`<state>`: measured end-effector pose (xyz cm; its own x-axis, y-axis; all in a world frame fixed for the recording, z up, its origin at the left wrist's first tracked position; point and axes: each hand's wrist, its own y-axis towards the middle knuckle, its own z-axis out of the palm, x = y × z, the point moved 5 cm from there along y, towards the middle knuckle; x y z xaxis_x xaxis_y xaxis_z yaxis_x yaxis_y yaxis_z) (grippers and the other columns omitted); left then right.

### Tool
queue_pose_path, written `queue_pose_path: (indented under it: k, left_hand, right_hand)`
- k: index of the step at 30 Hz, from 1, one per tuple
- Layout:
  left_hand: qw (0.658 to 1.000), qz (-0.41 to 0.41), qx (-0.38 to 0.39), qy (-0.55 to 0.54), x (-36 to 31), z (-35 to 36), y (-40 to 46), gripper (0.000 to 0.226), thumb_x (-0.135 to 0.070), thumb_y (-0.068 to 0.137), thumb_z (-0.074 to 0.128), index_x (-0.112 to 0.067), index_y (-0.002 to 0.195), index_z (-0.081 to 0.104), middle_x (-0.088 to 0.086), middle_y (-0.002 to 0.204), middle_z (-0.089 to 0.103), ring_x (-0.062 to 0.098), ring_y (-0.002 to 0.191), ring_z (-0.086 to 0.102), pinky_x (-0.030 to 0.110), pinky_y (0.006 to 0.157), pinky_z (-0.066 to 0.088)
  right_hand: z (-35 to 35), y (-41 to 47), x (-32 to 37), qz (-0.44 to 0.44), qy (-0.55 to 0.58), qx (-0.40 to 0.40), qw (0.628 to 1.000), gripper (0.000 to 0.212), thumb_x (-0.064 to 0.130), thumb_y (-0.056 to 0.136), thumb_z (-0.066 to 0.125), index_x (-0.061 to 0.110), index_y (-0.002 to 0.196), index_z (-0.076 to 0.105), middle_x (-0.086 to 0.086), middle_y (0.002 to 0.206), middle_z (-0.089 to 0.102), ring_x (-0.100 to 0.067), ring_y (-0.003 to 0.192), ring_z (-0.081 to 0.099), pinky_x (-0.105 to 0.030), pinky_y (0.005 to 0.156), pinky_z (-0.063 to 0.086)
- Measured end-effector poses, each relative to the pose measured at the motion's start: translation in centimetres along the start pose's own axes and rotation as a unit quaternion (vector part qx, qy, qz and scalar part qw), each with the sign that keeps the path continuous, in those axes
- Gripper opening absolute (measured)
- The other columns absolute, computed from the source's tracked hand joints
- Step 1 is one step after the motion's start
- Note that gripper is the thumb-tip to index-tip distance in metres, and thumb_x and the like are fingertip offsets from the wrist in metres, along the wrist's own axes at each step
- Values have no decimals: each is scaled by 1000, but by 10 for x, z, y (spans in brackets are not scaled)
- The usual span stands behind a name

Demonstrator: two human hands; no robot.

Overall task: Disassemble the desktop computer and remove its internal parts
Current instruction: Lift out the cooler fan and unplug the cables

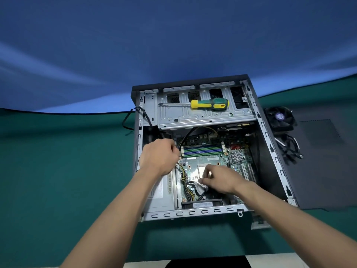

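Two hands (160,157) inside open computer case (270,151) (motherboard (212,161) exposed).

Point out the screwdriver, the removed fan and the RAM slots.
screwdriver (209,104): head view, on the yellow-green handle, lying on the drive cage.
fan (280,118): head view, on its black frame, outside the case at right.
RAM slots (202,149): head view, mid-row on the motherboard.
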<state>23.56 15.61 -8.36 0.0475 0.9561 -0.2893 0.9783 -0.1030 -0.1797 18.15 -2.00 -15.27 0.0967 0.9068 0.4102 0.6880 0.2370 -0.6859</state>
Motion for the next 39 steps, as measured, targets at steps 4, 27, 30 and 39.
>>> queue_pose_path:
  k: [4, 27, 30, 39]
  left_hand:
    - [999, 38, 8, -4, -9, -4, -4, 21, -23, 94, 40, -24, 94, 61, -7, 74, 63, 15, 66, 56, 30, 63, 43]
    - [885, -52, 438, 147, -51, 112, -32, 22, -16, 84, 49, -13, 63, 47, 4, 77, 57, 21, 77, 55, 26, 67, 41]
    - [885, -37, 427, 184, -52, 116, -32, 19, -21, 87, 53, -11, 72, 53, 3, 87, 62, 21, 85, 59, 26, 69, 41]
    - [860, -34, 440, 257, -51, 128, -34, 22, -32, 92, 51, -20, 107, 62, -3, 117, 62, 17, 107, 58, 30, 84, 45]
  right_hand:
    - [12, -1, -4, 18, 31, 79, 996, 34, 54, 81, 64, 20, 81, 57, 4, 76, 60, -14, 69, 56, -26, 69, 46]
    - [20, 0, 0, 0, 70, 167, 983, 27, 12, 93, 46, 11, 108, 68, -5, 108, 64, -24, 96, 62, -35, 88, 51]
    - [22, 3, 1, 14, 67, 179, 982, 26, 16, 94, 51, 5, 111, 67, -12, 114, 64, -27, 99, 64, -42, 92, 53]
    - [17, -1, -7, 8, 96, 173, 980, 43, -3, 93, 39, 19, 107, 73, -7, 133, 56, -30, 111, 58, -40, 97, 49]
